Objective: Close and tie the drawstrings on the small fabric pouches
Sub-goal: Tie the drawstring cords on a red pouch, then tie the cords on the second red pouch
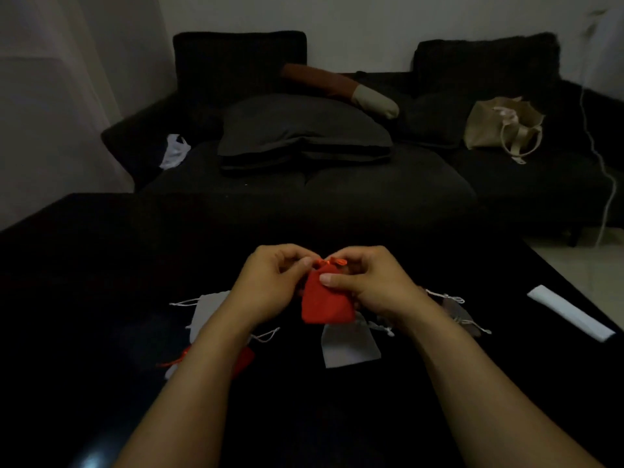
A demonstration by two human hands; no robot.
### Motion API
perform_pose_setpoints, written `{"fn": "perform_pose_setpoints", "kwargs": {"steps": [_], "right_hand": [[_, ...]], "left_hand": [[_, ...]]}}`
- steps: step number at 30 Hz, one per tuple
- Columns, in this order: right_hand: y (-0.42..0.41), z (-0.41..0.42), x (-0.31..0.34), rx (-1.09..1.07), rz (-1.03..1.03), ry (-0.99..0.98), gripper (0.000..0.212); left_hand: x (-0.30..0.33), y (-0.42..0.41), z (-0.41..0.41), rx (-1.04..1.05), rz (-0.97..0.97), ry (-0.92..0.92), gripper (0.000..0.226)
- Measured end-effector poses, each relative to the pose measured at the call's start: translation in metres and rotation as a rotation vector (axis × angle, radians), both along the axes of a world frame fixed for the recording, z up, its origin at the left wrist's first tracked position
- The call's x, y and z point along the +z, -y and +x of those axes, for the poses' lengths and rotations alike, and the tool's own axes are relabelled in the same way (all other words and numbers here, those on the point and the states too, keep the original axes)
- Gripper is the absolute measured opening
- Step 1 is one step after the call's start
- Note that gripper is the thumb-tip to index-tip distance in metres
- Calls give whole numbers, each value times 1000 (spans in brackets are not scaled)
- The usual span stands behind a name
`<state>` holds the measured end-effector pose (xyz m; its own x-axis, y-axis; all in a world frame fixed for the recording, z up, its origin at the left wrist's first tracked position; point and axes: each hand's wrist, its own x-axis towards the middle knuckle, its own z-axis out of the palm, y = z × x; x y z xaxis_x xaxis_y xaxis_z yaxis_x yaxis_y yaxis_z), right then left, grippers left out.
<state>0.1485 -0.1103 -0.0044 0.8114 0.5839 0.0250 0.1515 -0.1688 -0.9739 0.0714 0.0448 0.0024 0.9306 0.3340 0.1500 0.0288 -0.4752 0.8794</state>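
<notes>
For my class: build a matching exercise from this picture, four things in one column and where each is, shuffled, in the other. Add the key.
Things
1. red pouch
2. tan tote bag
3. white folded strip
4. white plastic bag

Places
A. on the sofa's right part
B. on the black table's right edge
C. held between left hand and right hand
D. on the sofa's left part

Pairs: 1-C, 2-A, 3-B, 4-D

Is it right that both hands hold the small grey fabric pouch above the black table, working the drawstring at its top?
Not quite: the head view shows the small fabric pouch is red, not grey. The left hand and right hand do hold it above the black table, pinching the orange drawstring at its top.
</notes>
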Motion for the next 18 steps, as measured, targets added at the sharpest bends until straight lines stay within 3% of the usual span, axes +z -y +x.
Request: {"fn": "perform_pose_setpoints", "kwargs": {"steps": [2,4,6,8,10,13,18], "right_hand": [[-8,6,-14,-66,-186,53,23],[-15,6,-21,-89,-460,149,31],[-21,-3,-18,-175,-691,414,44],[-32,-18,-8,-197,-671,662,49],[-48,-35,-3,14,-521,614,49],[-77,-66,-18,336,-533,362,50],[-109,-78,-49,275,-668,380,40]], "left_hand": [[-2,-21,-8,149,314,-189,28],[-3,-43,-24,212,459,-433,50],[-3,-59,-39,231,454,-672,64],[-4,-69,-48,255,382,-842,77],[-8,-77,-55,267,343,-901,90],[-17,-85,-61,223,313,-922,94],[-34,-93,-66,173,485,-897,59]]}}
